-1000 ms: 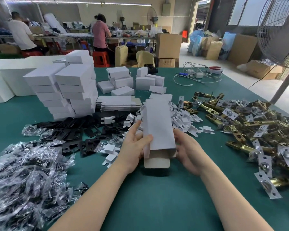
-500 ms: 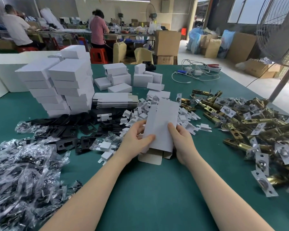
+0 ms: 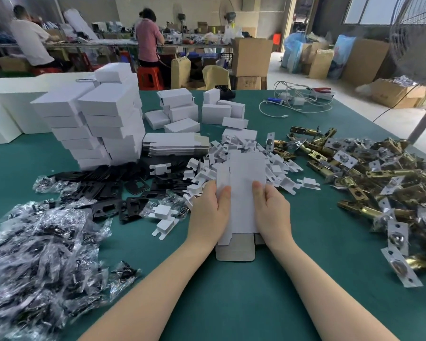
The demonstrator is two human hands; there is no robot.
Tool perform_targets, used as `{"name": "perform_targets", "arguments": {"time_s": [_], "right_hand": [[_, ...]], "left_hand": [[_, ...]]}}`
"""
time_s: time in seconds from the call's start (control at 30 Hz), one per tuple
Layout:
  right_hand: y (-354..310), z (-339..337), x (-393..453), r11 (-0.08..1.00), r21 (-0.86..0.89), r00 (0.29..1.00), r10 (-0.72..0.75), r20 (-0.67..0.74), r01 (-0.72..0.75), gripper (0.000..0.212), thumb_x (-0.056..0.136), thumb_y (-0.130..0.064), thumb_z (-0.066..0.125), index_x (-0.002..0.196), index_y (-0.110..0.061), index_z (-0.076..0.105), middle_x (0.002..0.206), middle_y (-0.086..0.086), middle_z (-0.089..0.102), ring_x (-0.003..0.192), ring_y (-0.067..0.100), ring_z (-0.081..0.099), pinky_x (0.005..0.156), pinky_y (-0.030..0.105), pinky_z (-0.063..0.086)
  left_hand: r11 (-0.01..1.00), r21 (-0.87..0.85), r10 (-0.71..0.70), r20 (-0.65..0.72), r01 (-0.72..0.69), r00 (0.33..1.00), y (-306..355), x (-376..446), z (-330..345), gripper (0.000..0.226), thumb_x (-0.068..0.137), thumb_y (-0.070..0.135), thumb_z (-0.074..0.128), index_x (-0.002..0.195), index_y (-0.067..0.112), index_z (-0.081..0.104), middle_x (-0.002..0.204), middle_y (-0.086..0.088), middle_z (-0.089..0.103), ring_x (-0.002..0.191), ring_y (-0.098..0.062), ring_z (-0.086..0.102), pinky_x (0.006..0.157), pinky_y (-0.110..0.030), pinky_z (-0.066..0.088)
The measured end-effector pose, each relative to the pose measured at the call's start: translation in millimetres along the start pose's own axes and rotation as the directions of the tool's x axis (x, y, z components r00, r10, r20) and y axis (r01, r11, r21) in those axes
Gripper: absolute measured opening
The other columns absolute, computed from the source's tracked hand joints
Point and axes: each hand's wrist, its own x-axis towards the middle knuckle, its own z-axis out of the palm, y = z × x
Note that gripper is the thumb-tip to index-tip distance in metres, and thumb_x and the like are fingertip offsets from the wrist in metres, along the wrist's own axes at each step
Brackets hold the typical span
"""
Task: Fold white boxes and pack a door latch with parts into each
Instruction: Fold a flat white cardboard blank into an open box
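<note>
White box flat on table, brown flap twd person.

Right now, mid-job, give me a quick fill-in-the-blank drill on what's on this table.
1. Both the left hand and the right hand hold one white ____.
2. The brass door latches are heaped on the person's ____ side.
3. The table is covered in ____ cloth.
4. The folded white boxes are stacked on the person's ____ side.

Missing words: box; right; green; left
</note>
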Motion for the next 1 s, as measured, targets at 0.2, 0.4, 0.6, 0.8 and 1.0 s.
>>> {"name": "perform_targets", "arguments": {"time_s": [0.2, 0.4, 0.6, 0.8, 1.0], "right_hand": [[0.7, -3.2, -4.3, 0.999, -0.041, 0.999, -0.025, 0.042, 0.027, 0.044, 0.103, -0.034, 0.043, 0.066, -0.01, 0.039, 0.059, -0.003, 0.037, 0.052, 0.006, 0.03, 0.05, 0.019, 0.03], [-0.4, 0.3, -2.6, 0.999, 0.045, 1.0, 0.004, -0.008, -0.004, 0.044, 0.103, -0.035, 0.042, 0.068, -0.01, 0.041, 0.06, -0.007, 0.038, 0.052, 0.005, 0.032, 0.048, 0.018, 0.029], [7.7, -2.0, -4.0, 0.998, 0.055, 0.99, 0.0, 0.138, -0.008, 0.025, 0.098, -0.034, 0.054, 0.078, -0.019, 0.056, 0.066, -0.002, 0.054, 0.054, 0.005, 0.041, 0.049, 0.017, 0.032], [8.6, -10.6, 0.1, 0.993, 0.115, 0.999, -0.004, -0.041, 0.008, 0.028, 0.1, -0.038, 0.049, 0.072, -0.032, 0.054, 0.057, -0.021, 0.05, 0.055, -0.002, 0.044, 0.049, 0.008, 0.033], [8.4, -4.1, -5.9, 0.98, 0.199, 0.997, -0.007, 0.081, -0.009, 0.045, 0.091, -0.031, 0.066, 0.133, -0.038, 0.052, 0.116, -0.041, 0.056, 0.103, -0.022, 0.053, 0.077, -0.001, 0.042]], "left_hand": [[0.997, -0.07, 0.01, -0.027, -0.012, 1.0, -5.1, 1.0, -4.6, 0.027, 0.1, 0.032, 0.049, 0.076, 0.021, 0.043, 0.052, 0.013, 0.04, 0.049, -0.006, 0.036, 0.047, -0.02, 0.026], [0.995, -0.1, 0.012, 0.023, -0.01, 1.0, -3.7, -0.3, -9.2, 0.028, 0.1, 0.029, 0.047, 0.073, 0.028, 0.04, 0.051, 0.013, 0.038, 0.047, -0.007, 0.031, 0.046, -0.021, 0.026], [0.975, -0.218, -0.066, -0.052, 0.053, 0.996, -4.3, 2.1, -10.9, 0.024, 0.104, 0.025, 0.042, 0.094, 0.006, 0.052, 0.076, -0.005, 0.055, 0.061, -0.005, 0.043, 0.058, -0.021, 0.035], [0.939, -0.311, -0.132, 0.082, 0.151, 0.988, -11.2, 2.4, -12.2, 0.033, 0.101, 0.021, 0.051, 0.132, 0.032, 0.052, 0.089, 0.03, 0.069, 0.084, 0.008, 0.063, 0.072, -0.007, 0.045], [0.903, -0.388, -0.152, 0.116, 0.186, 0.982, -11.5, 4.4, -13.2, 0.033, 0.101, 0.023, 0.051, 0.13, 0.037, 0.055, 0.099, 0.012, 0.072, 0.091, -0.003, 0.067, 0.077, -0.014, 0.049]]}}
